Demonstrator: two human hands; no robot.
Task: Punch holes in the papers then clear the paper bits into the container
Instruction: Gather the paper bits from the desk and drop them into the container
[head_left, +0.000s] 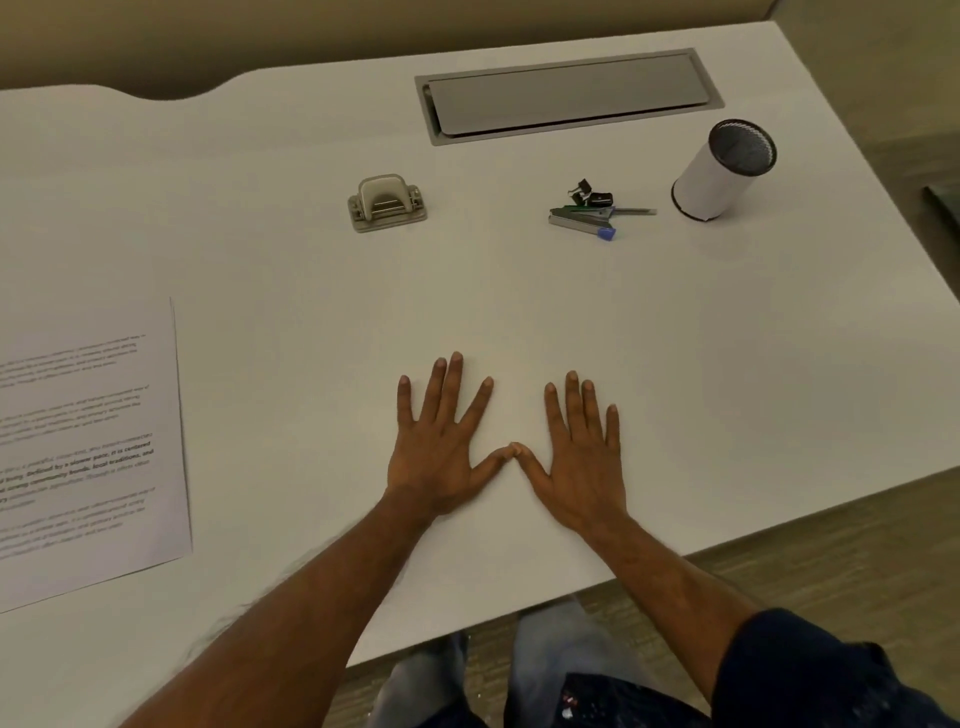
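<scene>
My left hand and my right hand lie flat on the white desk, fingers spread, thumb tips touching, holding nothing. A grey hole punch stands farther back, to the left of centre. Printed papers lie at the left edge, well away from my left hand. A white cylindrical container with a black mesh inside stands at the back right.
A small heap of stationery, with binder clips, a staple strip and a blue-capped item, lies between the punch and the container. A grey cable hatch is set into the desk at the back. The desk's front edge runs diagonally by my right forearm.
</scene>
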